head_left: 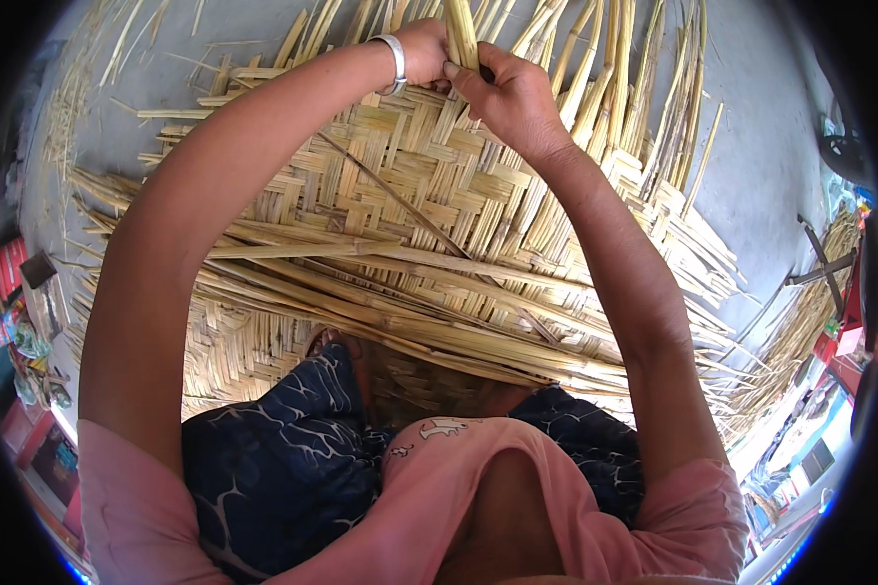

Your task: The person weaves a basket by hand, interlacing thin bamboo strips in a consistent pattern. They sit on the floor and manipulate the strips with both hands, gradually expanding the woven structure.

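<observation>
My left hand (425, 54), with a pale band at its wrist, is closed at the far edge of a woven mat (400, 166). Close beside it, my right hand (517, 102) pinches a flat yellow-green reed strip (461, 34) between thumb and fingers. Both hands grip this strip, which points away from me; the left fingertips are partly hidden behind it. Under the hands, the mat shows a broad crossing weave of split reeds. Unwoven strip ends (605, 73) fan out past its far edge.
Loose long reed stalks (390, 283) lie across the mat before my knees, with a thin dark stick (400, 200) slanting over it. More reeds (805, 312) are heaped at the right on the grey floor (751, 127). A dark crossed frame (824, 268) stands there.
</observation>
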Available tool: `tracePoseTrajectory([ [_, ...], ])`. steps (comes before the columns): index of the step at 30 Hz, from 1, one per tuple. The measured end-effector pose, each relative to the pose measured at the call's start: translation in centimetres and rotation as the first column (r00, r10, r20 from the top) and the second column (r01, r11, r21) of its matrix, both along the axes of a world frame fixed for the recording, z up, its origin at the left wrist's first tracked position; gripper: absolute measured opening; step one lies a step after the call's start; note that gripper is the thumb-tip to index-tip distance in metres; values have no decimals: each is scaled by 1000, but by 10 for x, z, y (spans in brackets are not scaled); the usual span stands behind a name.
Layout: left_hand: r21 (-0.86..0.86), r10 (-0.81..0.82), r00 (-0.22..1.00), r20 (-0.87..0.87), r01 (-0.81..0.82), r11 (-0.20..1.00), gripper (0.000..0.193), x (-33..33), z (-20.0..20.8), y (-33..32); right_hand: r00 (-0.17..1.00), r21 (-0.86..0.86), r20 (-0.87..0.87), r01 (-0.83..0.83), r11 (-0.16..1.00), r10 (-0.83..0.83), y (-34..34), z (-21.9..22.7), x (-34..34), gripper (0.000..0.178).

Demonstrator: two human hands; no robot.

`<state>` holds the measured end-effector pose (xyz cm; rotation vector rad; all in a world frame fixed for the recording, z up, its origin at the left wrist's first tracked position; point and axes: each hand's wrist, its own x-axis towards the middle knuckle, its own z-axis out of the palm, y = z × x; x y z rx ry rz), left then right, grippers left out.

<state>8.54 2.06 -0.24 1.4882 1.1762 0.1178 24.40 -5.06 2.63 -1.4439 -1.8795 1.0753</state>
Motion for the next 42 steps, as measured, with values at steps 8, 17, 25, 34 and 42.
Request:
tracePoseTrajectory([
  [8,506,-25,1000,9,17,862,21,-10,-53,2,996,-339,-80,-66,938,41,24,-3,-7,29],
  [17,66,300,948,108,-308,949,23,-45,4,-1,997,-541,-80,-33,840,-13,53,-15,-16,29],
  [25,448,197,932,-302,-44,893,32,-46,-28,13,999,-510,37,42,859,-28,58,-28,-22,26],
  [34,392,172,867,-467,28,920,34,-28,-13,29,998,-457,29,68,887,-61,45,-13,-21,28],
  [42,458,254,883,-395,-51,888,43,-24,-19,8,997,-458,8,72,886,-77,43,-17,-19,26],
])
